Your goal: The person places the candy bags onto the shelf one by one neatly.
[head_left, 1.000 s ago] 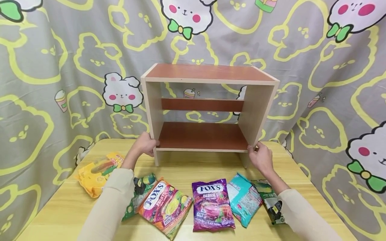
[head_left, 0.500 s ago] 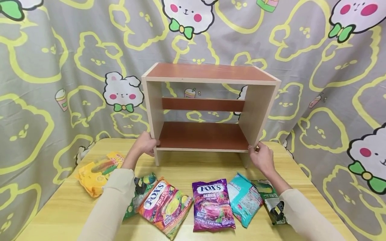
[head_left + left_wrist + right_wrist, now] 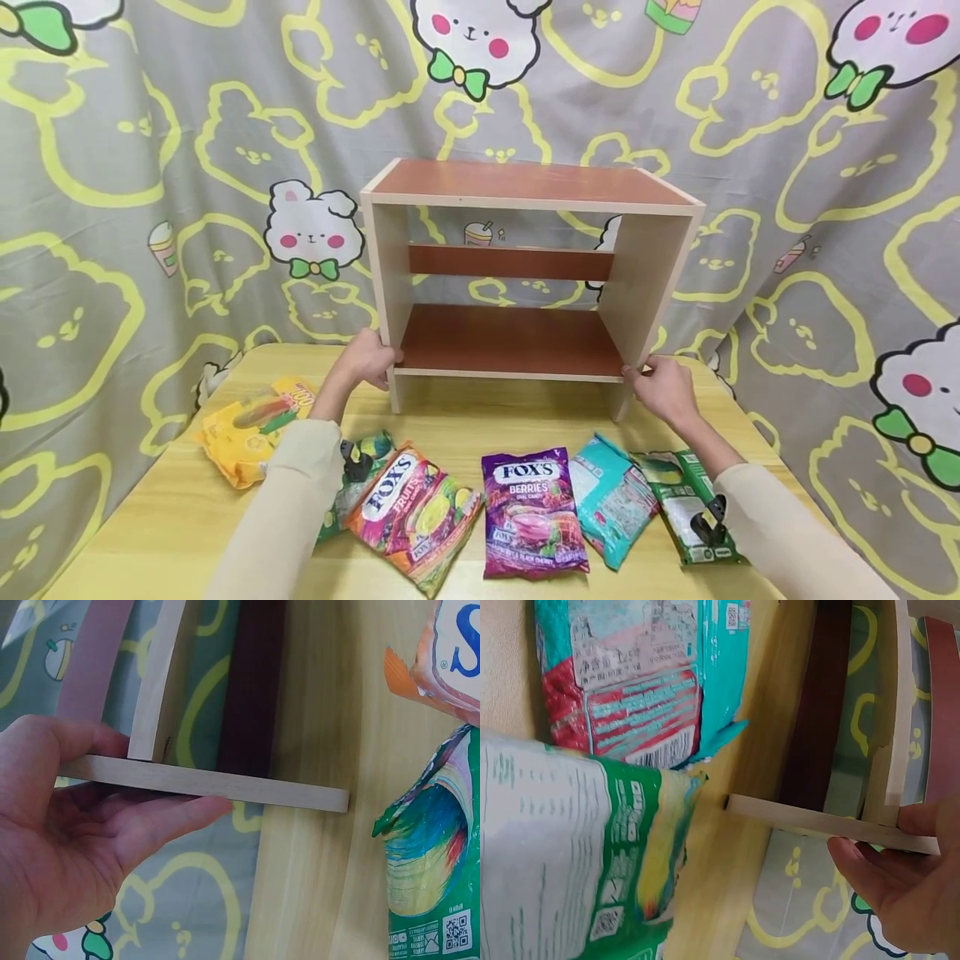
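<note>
A small wooden shelf (image 3: 534, 204) with red-brown boards and pale side panels stands upright on the table. My left hand (image 3: 367, 358) grips its left side panel low down, by the lower board. The left wrist view has the thumb on the inner side of that panel (image 3: 202, 780) and the fingers along the outer side. On the opposite panel, my right hand (image 3: 663, 387) holds on at about the same height. In the right wrist view the thumb and fingers lie on either side of the panel edge (image 3: 802, 817).
Across the table (image 3: 442, 408) lie a yellow bag (image 3: 240, 442), a green bag (image 3: 367, 467), an orange-red FOX'S fruits bag (image 3: 416, 517), a purple FOX'S berries bag (image 3: 532, 512), a teal bag (image 3: 615, 496) and another green bag (image 3: 686, 508). A patterned curtain (image 3: 225, 150) hangs behind.
The head view has shifted slightly, so everything sits a little further right. My right forearm has swung a bit outward, uncovering more of the right green bag. Both hands keep their hold on the shelf.
</note>
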`<state>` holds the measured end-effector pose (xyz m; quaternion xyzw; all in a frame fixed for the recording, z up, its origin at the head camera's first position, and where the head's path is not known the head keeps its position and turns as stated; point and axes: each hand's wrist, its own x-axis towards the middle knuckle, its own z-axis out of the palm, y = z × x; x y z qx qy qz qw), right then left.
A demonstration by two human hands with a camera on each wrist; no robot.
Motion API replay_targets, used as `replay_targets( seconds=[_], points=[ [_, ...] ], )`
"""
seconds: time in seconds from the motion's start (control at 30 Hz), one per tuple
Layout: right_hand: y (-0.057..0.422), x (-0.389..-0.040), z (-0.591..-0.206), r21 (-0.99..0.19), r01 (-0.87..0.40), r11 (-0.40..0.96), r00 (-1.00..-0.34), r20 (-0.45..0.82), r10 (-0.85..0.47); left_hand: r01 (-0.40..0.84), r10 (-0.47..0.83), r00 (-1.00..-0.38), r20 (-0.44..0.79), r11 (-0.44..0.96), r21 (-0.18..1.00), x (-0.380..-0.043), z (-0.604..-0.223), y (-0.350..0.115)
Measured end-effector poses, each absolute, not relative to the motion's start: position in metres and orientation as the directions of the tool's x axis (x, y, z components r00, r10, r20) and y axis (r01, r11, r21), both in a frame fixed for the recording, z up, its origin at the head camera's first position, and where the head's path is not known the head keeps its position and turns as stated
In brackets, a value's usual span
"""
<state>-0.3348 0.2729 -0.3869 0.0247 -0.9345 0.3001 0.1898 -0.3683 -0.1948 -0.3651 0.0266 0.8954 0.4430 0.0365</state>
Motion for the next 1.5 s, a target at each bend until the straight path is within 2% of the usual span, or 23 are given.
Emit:
replay_targets(
  seconds=[0.6, 0.77, 0.9, 1.0, 1.17, 1.4, 1.5],
  points=[
    [0.286, -0.328, -0.368, -0.448, -0.176, 0.876, -0.951, 0.309, -0.033, 0.006, 0.089, -0.994, -0.059, 0.591, 0.807, -0.371, -0.364, -0.196],
    [0.292, -0.324, -0.361, -0.433, -0.170, 0.885, -0.965, 0.253, -0.061, 0.012, 0.090, -0.995, -0.052, 0.594, 0.805, -0.370, -0.363, -0.197],
    [0.302, -0.319, -0.359, -0.378, -0.166, 0.911, -0.972, 0.219, -0.086, 0.012, 0.084, -0.995, -0.049, 0.602, 0.799, -0.369, -0.363, -0.197],
    [0.309, -0.315, -0.359, -0.338, -0.139, 0.931, -0.984, 0.149, -0.093, 0.008, 0.080, -0.995, -0.051, 0.604, 0.797, -0.369, -0.364, -0.197],
    [0.322, -0.310, -0.358, -0.336, -0.103, 0.936, -0.994, 0.009, -0.106, 0.011, 0.081, -0.996, -0.047, 0.601, 0.799, -0.369, -0.366, -0.196],
    [0.339, -0.304, -0.359, -0.321, -0.034, 0.946, -0.975, -0.198, -0.102, 0.012, 0.083, -0.995, -0.048, 0.600, 0.800, -0.370, -0.367, -0.194],
    [0.344, -0.302, -0.363, -0.345, 0.002, 0.938, -0.968, -0.238, -0.085, 0.018, 0.090, -0.995, -0.046, 0.607, 0.794, -0.369, -0.366, -0.195]
  ],
)
